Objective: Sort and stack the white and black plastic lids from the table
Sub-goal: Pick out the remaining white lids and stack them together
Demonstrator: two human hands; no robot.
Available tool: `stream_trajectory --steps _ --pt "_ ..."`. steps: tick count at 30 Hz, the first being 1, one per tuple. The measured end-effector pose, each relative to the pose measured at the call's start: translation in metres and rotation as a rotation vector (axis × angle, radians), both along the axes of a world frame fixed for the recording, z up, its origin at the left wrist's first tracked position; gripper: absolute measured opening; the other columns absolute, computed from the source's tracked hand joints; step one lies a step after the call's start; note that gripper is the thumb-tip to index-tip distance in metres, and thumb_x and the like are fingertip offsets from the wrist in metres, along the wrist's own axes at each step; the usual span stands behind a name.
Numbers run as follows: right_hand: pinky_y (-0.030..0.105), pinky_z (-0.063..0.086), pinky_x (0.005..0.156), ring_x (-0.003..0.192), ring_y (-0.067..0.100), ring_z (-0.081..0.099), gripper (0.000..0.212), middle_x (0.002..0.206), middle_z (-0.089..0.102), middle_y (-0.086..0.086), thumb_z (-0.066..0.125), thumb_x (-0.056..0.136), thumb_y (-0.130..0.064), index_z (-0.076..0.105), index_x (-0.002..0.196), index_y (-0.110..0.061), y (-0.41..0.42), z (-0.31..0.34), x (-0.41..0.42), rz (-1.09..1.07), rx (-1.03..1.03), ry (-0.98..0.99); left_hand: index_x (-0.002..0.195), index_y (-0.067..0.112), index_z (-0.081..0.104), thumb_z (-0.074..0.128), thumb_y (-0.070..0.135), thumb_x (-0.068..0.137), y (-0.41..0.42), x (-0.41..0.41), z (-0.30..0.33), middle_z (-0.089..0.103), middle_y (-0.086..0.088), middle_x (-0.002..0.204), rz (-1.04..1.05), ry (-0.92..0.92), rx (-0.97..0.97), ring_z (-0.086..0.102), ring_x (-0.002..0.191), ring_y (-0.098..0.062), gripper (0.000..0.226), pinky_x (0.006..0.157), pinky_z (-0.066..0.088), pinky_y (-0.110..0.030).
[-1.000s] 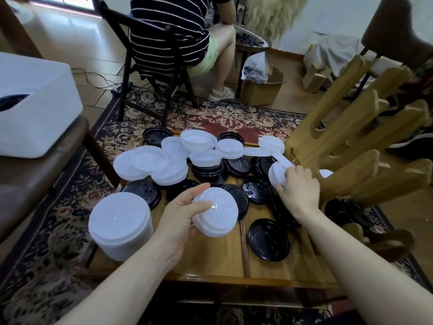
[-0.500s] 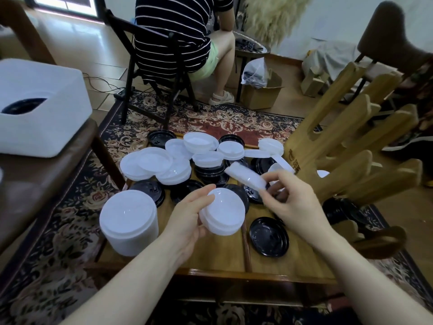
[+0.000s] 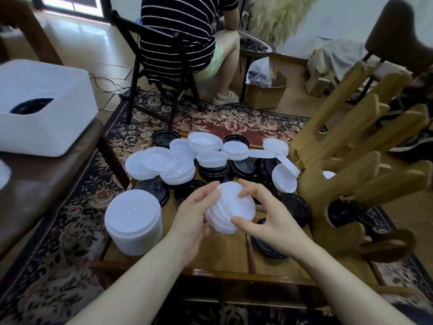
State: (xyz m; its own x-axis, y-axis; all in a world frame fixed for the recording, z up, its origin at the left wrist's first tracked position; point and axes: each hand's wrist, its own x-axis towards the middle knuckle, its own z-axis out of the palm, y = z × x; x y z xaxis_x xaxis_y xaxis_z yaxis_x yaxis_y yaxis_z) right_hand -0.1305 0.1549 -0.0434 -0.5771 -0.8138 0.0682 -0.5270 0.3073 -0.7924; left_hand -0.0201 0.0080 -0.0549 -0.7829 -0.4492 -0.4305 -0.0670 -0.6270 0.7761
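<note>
L hand (image 3: 194, 219) cradles small white lid stack (image 3: 230, 207) above tabletop (image 3: 225, 259) near edge; R hand (image 3: 269, 221) fingertips pinch rim, prob. squaring it up.

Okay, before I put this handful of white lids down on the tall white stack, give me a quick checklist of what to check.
1. Both hands on the lids: ok. The left hand and right hand both grip the small stack of white lids.
2. Held lids all white: ok, no black shows among them.
3. Held lids nested evenly: cannot tell, the fingers cover part of the edges.
4. Tall white stack standing upright: ok, it sits at the table's left front corner.
5. Top of the tall stack free: ok, nothing lies on it.
6. Path to it: ok, only a black lid lies flat behind it.
</note>
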Motion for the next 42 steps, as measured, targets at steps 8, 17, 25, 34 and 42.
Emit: stream_trajectory --steps 8,17,25,34,42 --pt "0.024 0.049 0.091 0.116 -0.003 0.050 0.062 0.121 0.050 -0.024 0.073 0.067 -0.060 0.047 0.120 -0.041 -0.005 0.000 0.005 -0.108 0.011 0.009 0.122 0.032 0.068 0.046 0.028 0.105 0.005 -0.001 0.005 0.074 0.002 0.115 -0.017 -0.001 -0.064 0.069 0.105 -0.021 0.028 0.070 0.058 -0.036" --pt "0.013 0.041 0.083 0.111 -0.002 0.046 0.076 0.125 0.036 -0.014 0.077 0.075 -0.050 0.041 0.140 -0.034 -0.012 0.003 0.018 -0.210 0.089 0.061 0.125 0.030 0.068 0.049 0.026 0.104 0.011 0.000 0.006 0.072 0.003 0.120 0.031 0.050 -0.010 0.068 0.108 -0.020 0.029 0.067 0.058 -0.033" --pt "0.028 0.051 0.080 0.100 -0.003 0.051 0.063 0.115 0.047 -0.016 0.076 0.070 -0.058 0.046 0.116 -0.028 -0.012 0.013 0.022 -0.261 0.126 0.066 0.131 0.035 0.062 0.056 0.024 0.099 0.017 0.002 0.002 0.070 0.005 0.125 -0.050 0.106 -0.087 0.068 0.111 -0.016 0.035 0.078 0.058 -0.032" --pt "0.016 0.044 0.087 0.115 -0.008 0.046 0.072 0.128 0.046 -0.023 0.076 0.072 -0.060 0.036 0.128 -0.040 -0.009 0.009 0.017 -0.071 0.179 -0.040 0.119 0.036 0.069 0.069 0.014 0.086 0.015 0.003 -0.002 0.073 0.000 0.118 -0.011 0.121 -0.083 0.071 0.102 -0.020 0.040 0.065 0.059 -0.032" --pt "0.016 0.038 0.104 0.132 -0.005 0.036 0.083 0.142 0.037 -0.023 0.081 0.076 -0.043 0.034 0.143 -0.036 0.001 0.016 -0.005 0.171 0.131 -0.057 0.117 0.030 0.073 0.074 0.027 0.069 0.008 0.003 0.001 0.075 -0.003 0.113 -0.101 0.114 -0.122 0.072 0.101 -0.024 0.048 0.073 0.061 -0.037"
